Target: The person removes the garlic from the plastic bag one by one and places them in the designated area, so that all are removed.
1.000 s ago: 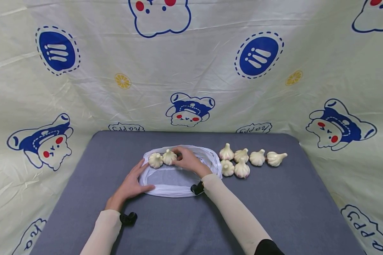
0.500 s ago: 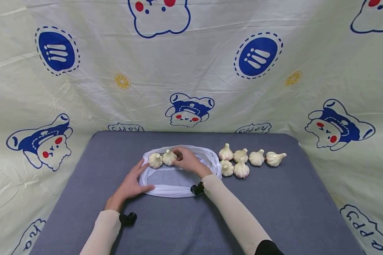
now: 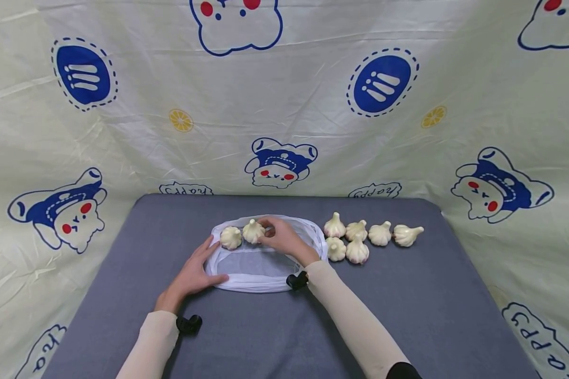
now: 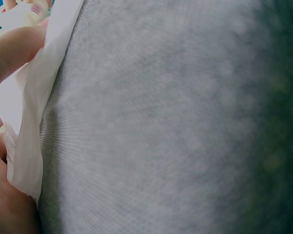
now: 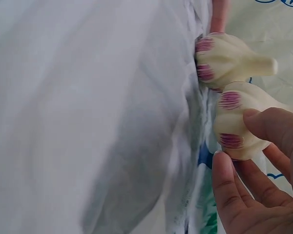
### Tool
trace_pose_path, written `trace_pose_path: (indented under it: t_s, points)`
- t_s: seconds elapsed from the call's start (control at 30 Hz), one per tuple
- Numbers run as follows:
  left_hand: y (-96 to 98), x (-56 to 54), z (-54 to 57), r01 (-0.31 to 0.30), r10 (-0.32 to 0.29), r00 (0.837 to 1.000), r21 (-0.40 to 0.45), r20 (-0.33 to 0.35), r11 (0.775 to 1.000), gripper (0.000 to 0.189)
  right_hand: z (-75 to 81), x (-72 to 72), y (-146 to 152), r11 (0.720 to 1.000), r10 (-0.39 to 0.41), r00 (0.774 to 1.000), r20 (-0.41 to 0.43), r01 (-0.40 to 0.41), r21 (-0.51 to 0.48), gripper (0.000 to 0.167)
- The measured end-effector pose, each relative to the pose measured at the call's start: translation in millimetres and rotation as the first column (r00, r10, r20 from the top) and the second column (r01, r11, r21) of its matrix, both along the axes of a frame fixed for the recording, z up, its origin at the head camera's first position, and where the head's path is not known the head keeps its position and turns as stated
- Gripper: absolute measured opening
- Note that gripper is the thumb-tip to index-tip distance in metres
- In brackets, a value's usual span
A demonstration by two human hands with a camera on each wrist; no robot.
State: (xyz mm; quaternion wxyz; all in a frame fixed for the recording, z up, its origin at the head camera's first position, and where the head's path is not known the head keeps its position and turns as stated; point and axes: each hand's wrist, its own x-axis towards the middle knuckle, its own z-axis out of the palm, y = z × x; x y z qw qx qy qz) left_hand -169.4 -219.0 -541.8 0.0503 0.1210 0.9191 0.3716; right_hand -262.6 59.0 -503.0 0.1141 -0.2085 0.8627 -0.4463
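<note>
A white cloth mesh bag (image 3: 253, 282) with a rolled rim lies on the table, its mouth spread wide. My left hand (image 3: 194, 273) rests against its left end, fingers and thumb spread along the rim. Thumb and fingertips of my right hand (image 3: 286, 241) pinch a garlic bulb (image 3: 253, 231) at the bag's far left part. Another garlic bulb (image 3: 231, 238) sits just left of it. Purple streaks mark the held bulb (image 5: 232, 119) in the right wrist view, with the other bulb (image 5: 224, 61) beside it. White fabric (image 4: 27, 117) shows by the thumb in the left wrist view.
Several garlic bulbs (image 3: 357, 251) stand in two short rows right of the bag, close to its rim. A grey cloth covers the table (image 3: 436, 305). Behind it hangs a pale printed sheet (image 3: 313, 95).
The pinched garlic bulb has shifted slightly right and up, opening a small gap to its neighbour. My right wrist has moved slightly right; the left hand has stayed almost still.
</note>
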Motion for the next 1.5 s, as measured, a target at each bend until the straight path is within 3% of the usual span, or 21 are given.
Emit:
trace_pose_path:
  t_s: [0.6,1.5]
  points:
    - [-0.2,-1.0,1.1,0.004,-0.004,1.000,-0.001,0.013,1.000,0.099,14.5,17.4,26.6,0.997,-0.064,0.997,-0.030,0.063,-0.036,0.049]
    - [0.2,-0.2,-1.3,0.005,-0.005,1.000,-0.005,0.004,1.000,0.100,32.5,64.8,80.0,0.969,-0.187,0.981,-0.058,0.174,-0.173,0.046]
